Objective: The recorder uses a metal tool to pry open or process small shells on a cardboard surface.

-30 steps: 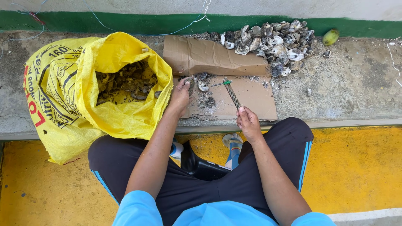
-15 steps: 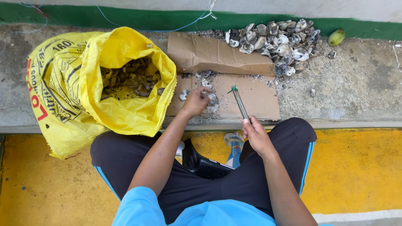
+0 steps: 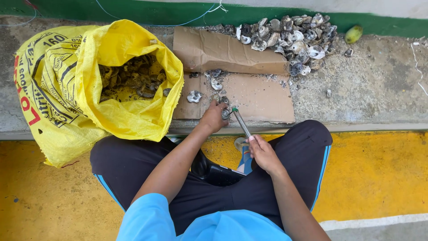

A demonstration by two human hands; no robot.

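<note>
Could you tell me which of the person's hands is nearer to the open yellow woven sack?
Left. The left hand rests on the cardboard just beside the open yellow woven sack; the right hand is farther away, holding a metal tool.

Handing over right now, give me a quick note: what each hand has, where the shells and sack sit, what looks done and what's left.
Left hand: pressing an oyster onto the cardboard sheet.
Right hand: gripping a metal tool, tip at the oyster.
Yellow sack: open to the left, unopened oysters inside.
Done: heap of shells piled beyond the cardboard; a few loose shells lie on it.
Left: the held oyster looks unopened, though too small to tell; the sack holds plenty more.
</note>
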